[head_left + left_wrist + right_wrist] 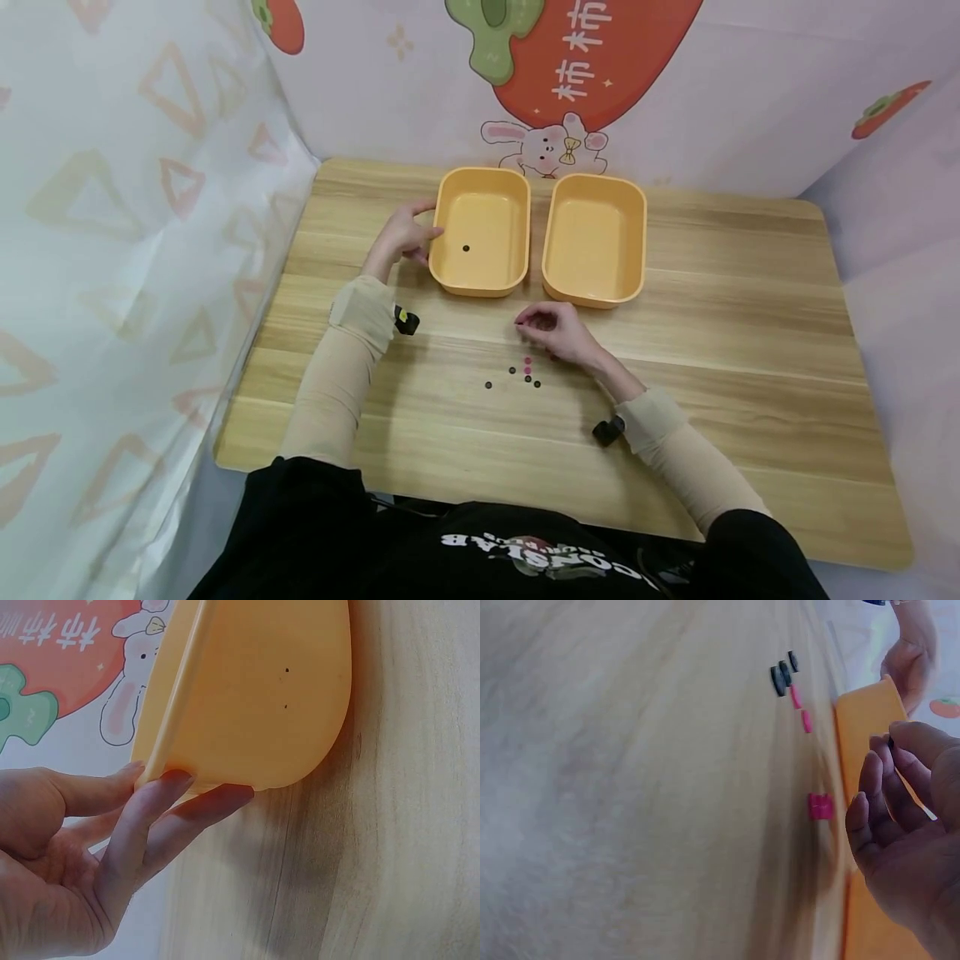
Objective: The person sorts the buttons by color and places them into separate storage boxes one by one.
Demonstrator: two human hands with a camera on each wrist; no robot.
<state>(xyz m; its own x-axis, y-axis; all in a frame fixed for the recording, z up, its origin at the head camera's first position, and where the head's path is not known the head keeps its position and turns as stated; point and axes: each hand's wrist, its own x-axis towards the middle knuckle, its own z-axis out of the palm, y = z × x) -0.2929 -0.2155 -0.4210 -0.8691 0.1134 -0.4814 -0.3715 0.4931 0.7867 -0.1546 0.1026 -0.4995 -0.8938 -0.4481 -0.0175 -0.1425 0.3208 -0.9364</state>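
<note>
Right hand (558,335), fingers pinching a dark bead (890,742); nearer the body, loose beads (528,371) on the counter (750,333). Leftward beyond these fingers, the left hand (400,234) grips a tub (480,291) containing a black bead (466,248). Apparent step: bead transfer; the next move presumably calls for an unbroken pinch.

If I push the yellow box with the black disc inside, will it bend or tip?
The yellow box probably won't bend much: its wall looks undented where the left hand pinches it. It looks broader than it is tall, so tipping seems unlikely.
</note>
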